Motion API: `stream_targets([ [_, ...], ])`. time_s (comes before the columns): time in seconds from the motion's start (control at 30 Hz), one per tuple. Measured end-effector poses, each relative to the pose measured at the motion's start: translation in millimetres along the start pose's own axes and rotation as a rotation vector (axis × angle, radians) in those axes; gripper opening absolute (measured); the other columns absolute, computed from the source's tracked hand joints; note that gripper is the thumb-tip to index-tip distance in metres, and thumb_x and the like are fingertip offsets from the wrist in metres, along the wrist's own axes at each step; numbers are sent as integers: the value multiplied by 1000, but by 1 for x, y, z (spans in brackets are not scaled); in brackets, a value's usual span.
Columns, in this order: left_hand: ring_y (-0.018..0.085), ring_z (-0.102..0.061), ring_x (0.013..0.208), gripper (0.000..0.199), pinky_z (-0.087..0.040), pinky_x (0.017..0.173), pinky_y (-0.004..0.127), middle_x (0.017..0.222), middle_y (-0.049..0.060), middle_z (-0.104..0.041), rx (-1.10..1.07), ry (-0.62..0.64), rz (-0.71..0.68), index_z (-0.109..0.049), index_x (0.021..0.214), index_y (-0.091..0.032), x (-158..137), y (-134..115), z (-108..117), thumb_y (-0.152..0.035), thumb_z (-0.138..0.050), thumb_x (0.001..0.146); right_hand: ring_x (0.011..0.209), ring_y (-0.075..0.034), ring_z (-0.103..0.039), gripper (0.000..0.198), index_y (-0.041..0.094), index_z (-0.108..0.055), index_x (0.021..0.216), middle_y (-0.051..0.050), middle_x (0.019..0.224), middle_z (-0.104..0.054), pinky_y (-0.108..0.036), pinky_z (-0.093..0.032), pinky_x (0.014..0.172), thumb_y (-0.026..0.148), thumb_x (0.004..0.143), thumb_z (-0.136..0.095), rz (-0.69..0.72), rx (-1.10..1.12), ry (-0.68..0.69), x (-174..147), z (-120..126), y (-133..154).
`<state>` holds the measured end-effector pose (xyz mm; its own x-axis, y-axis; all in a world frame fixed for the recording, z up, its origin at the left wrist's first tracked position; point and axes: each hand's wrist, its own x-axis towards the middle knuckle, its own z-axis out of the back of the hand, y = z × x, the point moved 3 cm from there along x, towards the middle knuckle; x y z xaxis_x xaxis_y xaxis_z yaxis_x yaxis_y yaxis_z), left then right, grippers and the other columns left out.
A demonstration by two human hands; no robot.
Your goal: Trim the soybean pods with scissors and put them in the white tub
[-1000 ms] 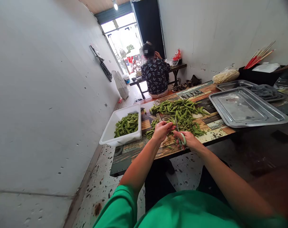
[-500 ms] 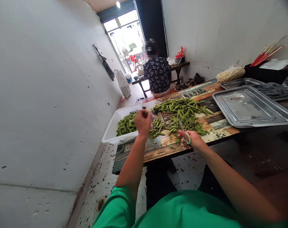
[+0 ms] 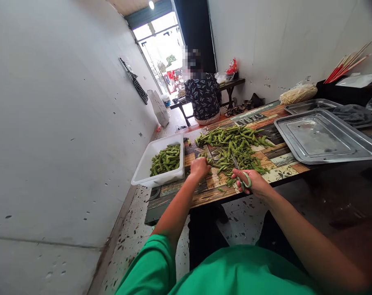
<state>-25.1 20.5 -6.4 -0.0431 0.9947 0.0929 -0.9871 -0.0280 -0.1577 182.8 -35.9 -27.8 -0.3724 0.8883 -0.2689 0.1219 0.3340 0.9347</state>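
Observation:
My left hand [image 3: 200, 168] is down at the small heap on the near left of the table, its fingers curled around edamame pods and mostly hiding them. Scissors [image 3: 246, 180] with pale green handles are in my right hand [image 3: 255, 183], the blades pointing away into the loose pods. A large pile of green edamame pods [image 3: 224, 137] spreads over the wood-patterned table [image 3: 204, 196]. To the left of my left hand, a white plastic tub [image 3: 143, 166] contains more pods [image 3: 167, 159].
Metal trays [image 3: 323, 139] lie on the right, with a dark cloth [image 3: 354, 114] on the rear one. Behind are a bag of skewers [image 3: 299, 94] and a black box [image 3: 333, 90] with red-ended sticks. A person [image 3: 202, 96] sits beyond the table, back turned. A wall [image 3: 66, 123] runs along the left.
My left hand has moved from the tub's right rim down and right to the small heap of pods. My right hand stays nearly in place with the scissors.

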Motion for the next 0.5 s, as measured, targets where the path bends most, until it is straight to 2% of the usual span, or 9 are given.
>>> stream_targets([
  [0.1,18,-61,80,15,-44,72,27,82,7,-70,-236,23,32,-72,83,-16,10,11,-1,-22,-64,72,37,-9,-51,45,13,-60,74,1,47,-54,-14,-28,25,56,69,-71,-5,-50,39,-2,-3,0],
  [0.17,14,-58,69,19,-43,66,25,72,4,-67,-476,58,56,-72,85,-14,12,14,0,-24,-63,73,37,-9,-52,45,14,-60,75,1,48,-55,-14,-29,25,56,69,-71,-12,-102,83,-2,-7,-1],
  [0.27,8,-46,53,25,-38,56,22,59,-1,-57,-900,201,66,-71,87,-11,9,6,-3,-31,-63,73,37,-9,-52,45,15,-58,72,1,50,-57,-15,-30,25,57,69,-71,-26,-194,117,0,-13,-3],
  [0.33,6,-39,48,26,-34,50,20,55,-2,-51,-1116,291,68,-69,81,-11,4,-2,-4,-35,-66,70,37,-10,-53,45,16,-55,69,1,50,-57,-15,-31,24,58,68,-71,-32,-245,109,1,-15,-3],
  [0.4,5,-37,47,27,-31,47,20,54,-3,-47,-1252,351,77,-64,71,-12,-2,-8,-2,-38,-71,66,37,-10,-53,45,17,-53,67,1,50,-57,-16,-31,24,58,68,-71,-29,-281,95,1,-14,-1],
  [0.5,3,-35,45,37,-27,44,19,51,-4,-42,-1328,430,59,-54,59,-13,-9,-15,3,-44,-75,62,38,-9,-54,45,17,-53,67,1,50,-57,-16,-32,24,58,69,-71,-15,-315,99,0,-12,5],
])
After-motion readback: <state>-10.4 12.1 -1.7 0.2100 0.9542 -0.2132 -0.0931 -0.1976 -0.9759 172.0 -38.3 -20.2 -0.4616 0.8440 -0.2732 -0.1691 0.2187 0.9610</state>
